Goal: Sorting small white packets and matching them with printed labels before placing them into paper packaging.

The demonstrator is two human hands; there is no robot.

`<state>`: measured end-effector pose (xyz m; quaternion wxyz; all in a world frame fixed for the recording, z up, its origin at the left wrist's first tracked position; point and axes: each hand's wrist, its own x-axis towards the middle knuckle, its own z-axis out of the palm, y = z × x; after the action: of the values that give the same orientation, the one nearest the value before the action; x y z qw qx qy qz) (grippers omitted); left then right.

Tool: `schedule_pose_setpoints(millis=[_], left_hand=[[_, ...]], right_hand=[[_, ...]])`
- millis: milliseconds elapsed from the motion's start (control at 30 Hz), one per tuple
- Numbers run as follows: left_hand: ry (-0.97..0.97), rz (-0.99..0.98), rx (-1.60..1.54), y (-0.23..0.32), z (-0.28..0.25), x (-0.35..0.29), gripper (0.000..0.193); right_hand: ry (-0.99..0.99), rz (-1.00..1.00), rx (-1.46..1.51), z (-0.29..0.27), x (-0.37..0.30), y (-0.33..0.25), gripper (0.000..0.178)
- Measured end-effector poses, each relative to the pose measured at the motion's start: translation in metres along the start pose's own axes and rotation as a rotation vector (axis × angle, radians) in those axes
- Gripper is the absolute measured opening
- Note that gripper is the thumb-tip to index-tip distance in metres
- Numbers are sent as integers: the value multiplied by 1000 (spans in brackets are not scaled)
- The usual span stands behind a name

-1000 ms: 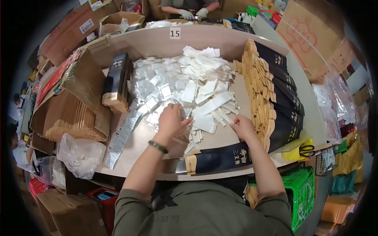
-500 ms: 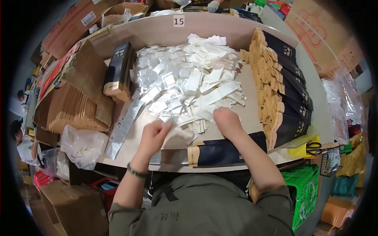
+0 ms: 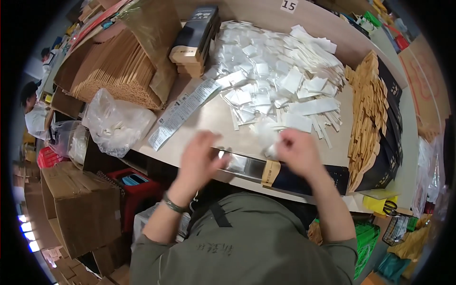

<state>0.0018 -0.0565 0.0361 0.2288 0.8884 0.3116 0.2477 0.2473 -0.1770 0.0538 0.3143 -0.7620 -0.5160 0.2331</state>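
Observation:
A long narrow box lies along the table's front edge: a shiny silver tray (image 3: 254, 170) at its left end, then a cream band and a dark blue sleeve (image 3: 297, 179). My left hand (image 3: 202, 154) is at the silver end, thumb and fingers apart, slightly blurred. Just beyond the thumb, a small whitish packet (image 3: 236, 164) rests in the tray. Above the sleeve, my right hand (image 3: 298, 148) is closed, with a white packet (image 3: 271, 151) at its fingertips, smeared by motion. Behind both hands spreads a heap of clear sachets (image 3: 259, 69) and white paper strips (image 3: 313, 107).
Left of the heap are a printed silver strip (image 3: 183, 114), a bag of small white pieces (image 3: 118, 124), stacked dark boxes (image 3: 195, 35) and a carton of brown card (image 3: 118, 71). Flat dark-and-cream sleeves (image 3: 373, 123) line the right. Black-handled scissors (image 3: 390, 207) sit at the right corner.
The view has swung, shifting the table up and right. My left hand has opened and come down to the silver tray, where a packet now shows. My right hand has drawn nearer the box.

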Motion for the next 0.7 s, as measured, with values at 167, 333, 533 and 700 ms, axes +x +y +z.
schedule_pose_setpoints(millis=[167,333,533,700], left_hand=[[573,-20,503,-74,-134,117,28],[153,-322,595,-138,-188,154,21],[176,-275,792,-141,-178,160,25],[633,-112,286,-134,-178,111,16]], right_hand=[[-185,-394,-436,70,-18,-18,9],[-283,-304,-264,55,-27,-36,6],[-131,-345,-265,66,-30,-34,14],[120,-390,-204,33,-50,-21,25]])
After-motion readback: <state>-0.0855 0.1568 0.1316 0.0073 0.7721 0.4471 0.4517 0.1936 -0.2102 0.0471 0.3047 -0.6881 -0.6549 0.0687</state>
